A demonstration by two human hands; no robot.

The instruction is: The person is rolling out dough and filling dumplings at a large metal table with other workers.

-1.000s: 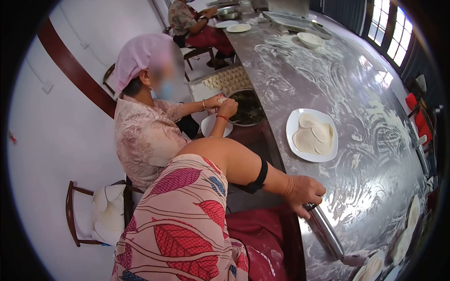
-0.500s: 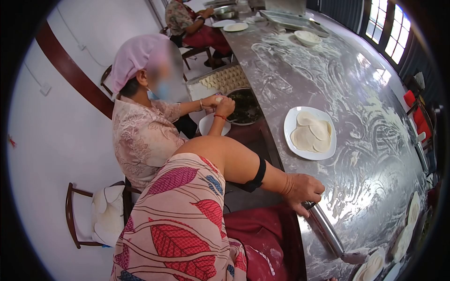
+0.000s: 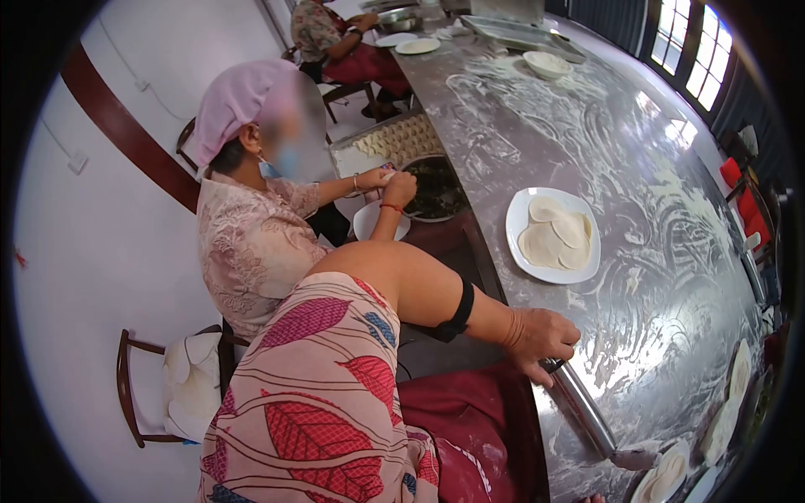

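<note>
My left hand (image 3: 543,342) is closed round the near handle of a metal rolling pin (image 3: 584,408), which lies slanted on the floury steel table (image 3: 662,335). The pin's far end reaches toward flat dough wrappers (image 3: 671,471) at the lower right. Only a sliver of what looks like my right hand (image 3: 594,499) shows at the bottom edge, its fingers mostly hidden. Beyond my left hand, a square white plate (image 3: 513,254) holds several overlapping round dough wrappers (image 3: 553,236).
A co-worker (image 3: 260,201) sits on my left, both hands at a dumpling beside a bowl of dark green filling (image 3: 434,189). A tray of dumplings (image 3: 401,138) stands behind it. Another person (image 3: 331,42) works farther back, near a flour bowl (image 3: 547,65).
The view has shifted very slightly. My left hand stays on the rolling pin's handle, and a bit more of my other hand's fingertips shows at the bottom edge.
</note>
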